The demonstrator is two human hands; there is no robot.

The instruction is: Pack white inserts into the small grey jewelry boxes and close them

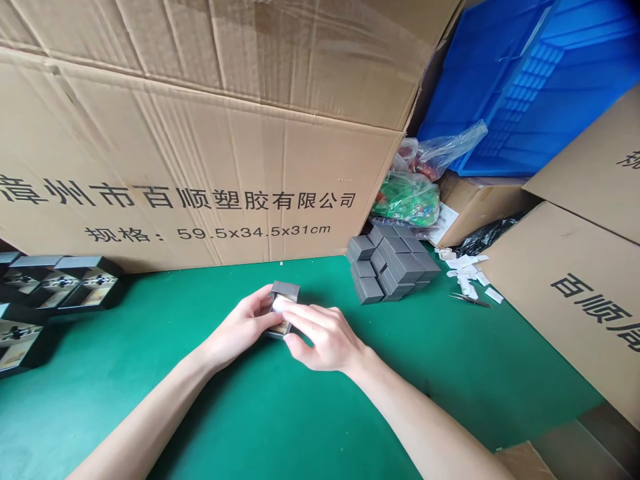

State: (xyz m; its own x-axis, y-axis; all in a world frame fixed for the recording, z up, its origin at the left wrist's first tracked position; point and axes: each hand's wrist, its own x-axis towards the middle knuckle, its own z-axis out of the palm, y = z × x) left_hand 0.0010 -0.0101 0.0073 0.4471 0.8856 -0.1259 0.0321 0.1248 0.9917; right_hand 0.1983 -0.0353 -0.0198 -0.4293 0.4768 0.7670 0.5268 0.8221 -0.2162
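A small dark grey box point(285, 289) is held upright above the green tabletop, its open side facing me. My left hand point(249, 316) is closed around the box's left side, with the thumb across its front. My right hand point(325, 333) has its fingers pressed together at the box's opening. A small white thing shows by its fingertips, too covered to name. A pale brown inner part is visible low in the box; the rest of the inside is hidden by my fingers.
Several similar open boxes point(90, 263) stand at the left. A stack of dark grey boxes point(395, 263) is at the right, near white paper pieces point(467, 272) and tweezers point(470, 300). Large cartons point(200, 147) wall the back and right; a blue crate point(485, 87) and plastic bags point(410, 198) lie behind.
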